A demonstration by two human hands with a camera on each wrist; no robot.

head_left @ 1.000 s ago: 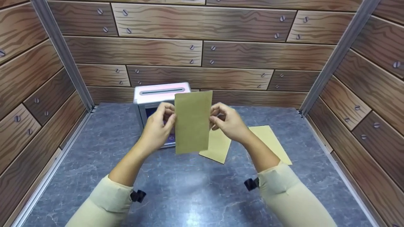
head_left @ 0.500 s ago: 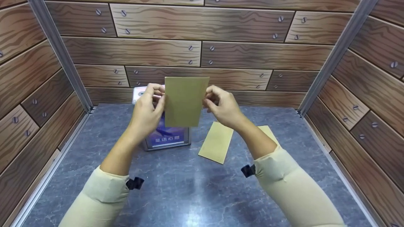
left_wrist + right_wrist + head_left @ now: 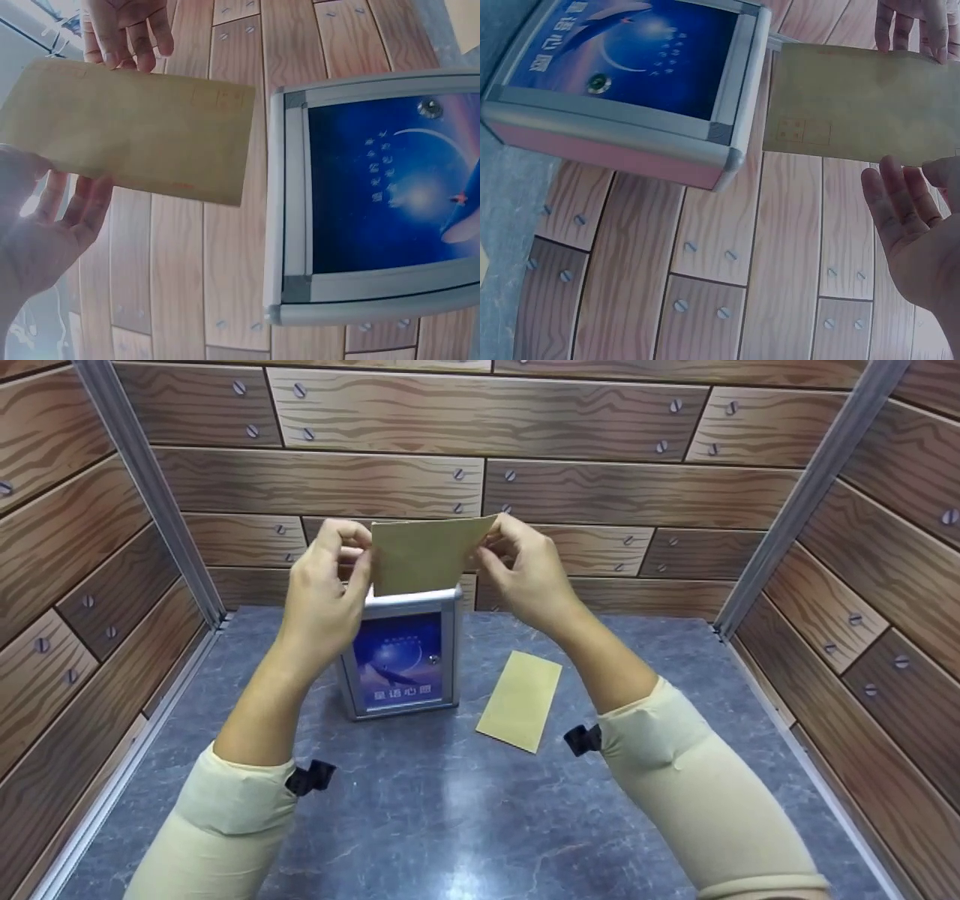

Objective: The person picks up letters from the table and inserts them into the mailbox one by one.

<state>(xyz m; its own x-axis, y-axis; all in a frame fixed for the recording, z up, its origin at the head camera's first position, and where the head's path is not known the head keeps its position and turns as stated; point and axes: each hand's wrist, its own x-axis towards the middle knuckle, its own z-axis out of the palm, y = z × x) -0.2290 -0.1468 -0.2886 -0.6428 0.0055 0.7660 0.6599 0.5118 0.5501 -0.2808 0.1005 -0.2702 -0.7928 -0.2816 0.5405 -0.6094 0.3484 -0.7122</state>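
A brown paper envelope (image 3: 424, 556) is held up by both hands above a silver-framed box (image 3: 450, 652) with a blue picture front. My left hand (image 3: 321, 585) pinches its left edge between thumb and fingers. Its right edge is pinched by my right hand (image 3: 534, 574). In the left wrist view the envelope (image 3: 142, 127) shows faint red printing, and a gap separates its lower end from the box top (image 3: 275, 210). The slot seen earlier in the box's top is hidden now. In the right wrist view, the box's side (image 3: 615, 157) is pink.
Another brown envelope (image 3: 521, 701) lies flat on the grey marbled table (image 3: 420, 810), right of the box. Wood-patterned walls (image 3: 600, 420) with metal corner posts (image 3: 810, 487) enclose the table at the back and sides.
Both hands have raised the envelope and carried it forward and left, from in front of the box to above it. The envelope farther right is now hidden by the right arm.
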